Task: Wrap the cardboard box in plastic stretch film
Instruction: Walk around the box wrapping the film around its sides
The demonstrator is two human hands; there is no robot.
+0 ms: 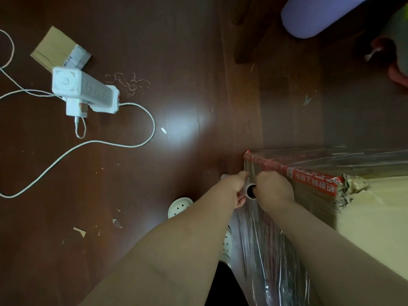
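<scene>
A large cardboard box (375, 208) with red printed tape along its top edge stands on the floor at the lower right. Clear stretch film (269, 246) covers its near side and part of its top. At the box's left corner I hold the film roll (251, 191) upright, its cardboard core end facing me. My left hand (235, 187) grips the roll from the left. My right hand (272, 191) grips it from the right, pressed close to the box's corner. The rest of the roll is hidden behind my hands.
A white power strip (85, 90) with a plugged adapter and long white cables lies on the dark wooden floor at the left. A flat cardboard piece (55, 48) lies behind it. White perforated slippers (180, 206) are under my arms. Dark furniture legs (245, 36) stand at the top.
</scene>
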